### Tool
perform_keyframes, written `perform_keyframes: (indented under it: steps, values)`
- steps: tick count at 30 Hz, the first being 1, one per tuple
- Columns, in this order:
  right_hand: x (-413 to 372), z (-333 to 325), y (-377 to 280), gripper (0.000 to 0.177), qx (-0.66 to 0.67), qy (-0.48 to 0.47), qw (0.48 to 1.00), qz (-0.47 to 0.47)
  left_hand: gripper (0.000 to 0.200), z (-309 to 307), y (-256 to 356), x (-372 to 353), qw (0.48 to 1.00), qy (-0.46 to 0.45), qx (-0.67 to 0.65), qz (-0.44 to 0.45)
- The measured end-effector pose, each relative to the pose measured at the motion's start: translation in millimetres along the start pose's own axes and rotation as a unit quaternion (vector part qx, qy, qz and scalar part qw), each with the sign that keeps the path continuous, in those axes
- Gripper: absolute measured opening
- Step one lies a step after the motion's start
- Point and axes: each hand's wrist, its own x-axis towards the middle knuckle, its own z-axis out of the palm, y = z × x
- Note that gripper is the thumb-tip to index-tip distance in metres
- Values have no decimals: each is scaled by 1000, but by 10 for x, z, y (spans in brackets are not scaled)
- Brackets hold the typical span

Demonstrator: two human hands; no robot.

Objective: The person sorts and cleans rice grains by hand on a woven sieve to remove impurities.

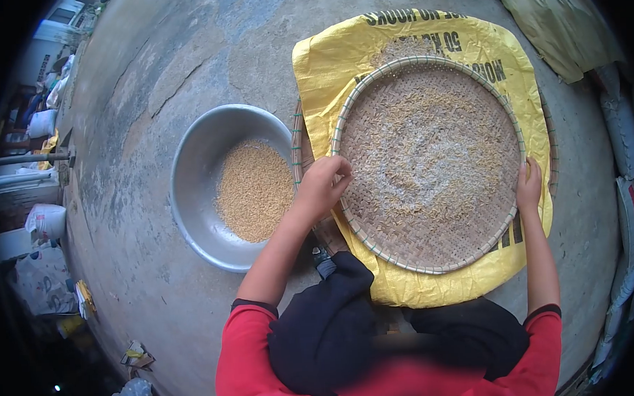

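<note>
Woven tray (418,254), round, right of centre: lay on a yellow sack (427,292), bearing scattered grains (482,162) and whitish bits (418,172). Right hand (529,183): grasped the tray's rim at its right edge. Left hand (321,186): at the left edge, fingers curled towards the thumb; whether they pinched anything, could not be told. Metal basin (194,182), left of centre: contained a heap of grain (256,190); left forearm (280,245) beside its lower right rim. Hazards, as judged: spillage over the low rim, should the right hand have lifted alone and tilted the tray; slipping, should the loose sack have creased or slid beneath; a knocked basin, from a backward swing of the left elbow; whitish bits mixed into the basin's grain, from a careless tip leftward.
</note>
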Motion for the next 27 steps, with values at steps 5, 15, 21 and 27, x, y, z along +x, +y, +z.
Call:
perform_keyframes:
  steps: [5, 15, 21, 27]
  values:
    - [3, 5, 15, 40, -6, 2, 1000, 1, 14, -221, -32, -137, 987, 129, 19, -95]
    - [-3, 9, -11, 38, 1, 8, 1000, -5, 15, -444, -247, -202, 951, 152, 269, -26]
    - [5, -2, -35, 38, -5, 12, 1000, -6, 19, 16, -6, 538, 985, 5, 123, 117]
    - [-3, 16, -32, 39, 1, 20, 1000, 0, 15, 133, -97, 1215, 965, -94, 222, 104]
